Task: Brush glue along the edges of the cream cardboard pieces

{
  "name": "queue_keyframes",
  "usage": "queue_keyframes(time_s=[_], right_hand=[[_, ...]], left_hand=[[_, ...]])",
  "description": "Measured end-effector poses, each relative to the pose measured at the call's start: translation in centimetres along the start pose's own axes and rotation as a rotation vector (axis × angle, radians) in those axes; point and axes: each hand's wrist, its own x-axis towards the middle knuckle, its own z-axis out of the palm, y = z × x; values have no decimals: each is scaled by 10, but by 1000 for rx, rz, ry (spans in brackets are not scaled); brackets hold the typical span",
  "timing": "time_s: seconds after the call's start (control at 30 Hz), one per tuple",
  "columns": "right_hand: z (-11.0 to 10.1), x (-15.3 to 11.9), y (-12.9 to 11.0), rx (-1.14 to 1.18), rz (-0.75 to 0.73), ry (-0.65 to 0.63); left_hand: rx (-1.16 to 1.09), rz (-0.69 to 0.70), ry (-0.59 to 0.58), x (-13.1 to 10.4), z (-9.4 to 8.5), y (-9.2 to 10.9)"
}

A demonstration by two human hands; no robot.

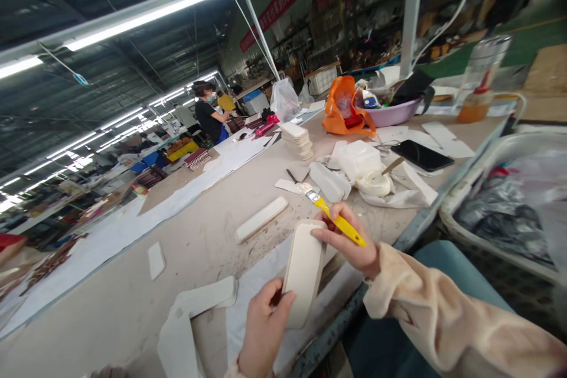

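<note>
My left hand (268, 316) grips the lower edge of a thick off-white panel (303, 274) with rounded corners, thumb on its face. My right hand (349, 242) pinches the panel's upper end and also holds a yellow-handled brush (339, 222) across its fingers, bristles pointing up and left. Under the panel is a white sheet (261, 283). A similar long, rounded piece (262, 220) lies on the table just beyond. Past the brush stands a small tub of pale paste (375, 182) with a stick in it, beside loose white pieces (330, 182).
Flat white pieces (179, 325) lie left of my hands, and a pile of white panels (296, 140) stands farther back. At right are a phone (423, 155), a lilac basin (392, 113), an orange bag (343, 107) and a bottle (476, 103). A lined bin (456, 209) adjoins the table edge.
</note>
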Motion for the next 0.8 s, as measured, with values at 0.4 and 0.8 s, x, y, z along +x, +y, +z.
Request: queue_keyframes(time_s=[0.4,0.8], right_hand=[[-24,-7,9,-243,-21,229],[-36,-8,15,-391,-84,243]], left_hand=[[-585,-182,130,-20,118,-6],[-852,-253,-128,-24,119,10]])
